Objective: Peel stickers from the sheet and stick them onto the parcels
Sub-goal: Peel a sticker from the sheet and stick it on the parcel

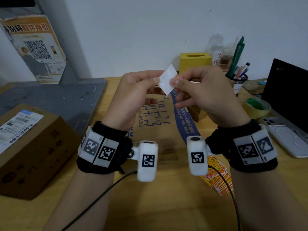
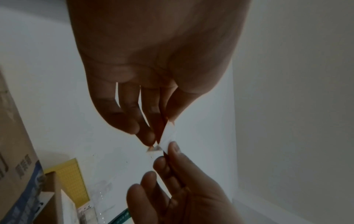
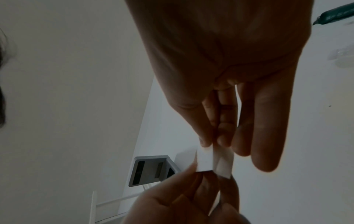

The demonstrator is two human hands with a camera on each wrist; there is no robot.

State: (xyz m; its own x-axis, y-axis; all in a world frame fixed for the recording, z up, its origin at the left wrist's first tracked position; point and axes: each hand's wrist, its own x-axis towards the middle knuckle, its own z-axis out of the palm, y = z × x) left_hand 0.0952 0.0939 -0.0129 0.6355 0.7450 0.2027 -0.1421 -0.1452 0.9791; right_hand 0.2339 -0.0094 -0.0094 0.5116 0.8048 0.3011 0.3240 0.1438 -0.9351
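A small white sticker backing piece point(image 1: 167, 80) is held up above the table between both hands. My left hand point(image 1: 157, 80) pinches its left edge with thumb and fingers. Its right edge is pinched by my right hand point(image 1: 174, 83). In the left wrist view the left hand point(image 2: 162, 130) holds the white piece point(image 2: 169, 136) and the right hand point(image 2: 168, 153) meets it from below. The right wrist view shows the right hand point(image 3: 210, 144) on the folded piece point(image 3: 214, 162). A large flat carton point(image 1: 158, 130) lies under the hands. A brown labelled parcel point(image 1: 33, 147) sits left. Yellow-red stickers point(image 1: 216, 177) lie near my right wrist.
Along the back wall stand a yellow tissue box point(image 1: 195, 61), bottles and a pen holder point(image 1: 236, 80). At the right are a tape roll point(image 1: 257, 106), a phone point(image 1: 286, 137) and a dark laptop screen point(image 1: 290, 90). A grey board point(image 1: 58, 100) and a poster point(image 1: 33, 47) are at the left.
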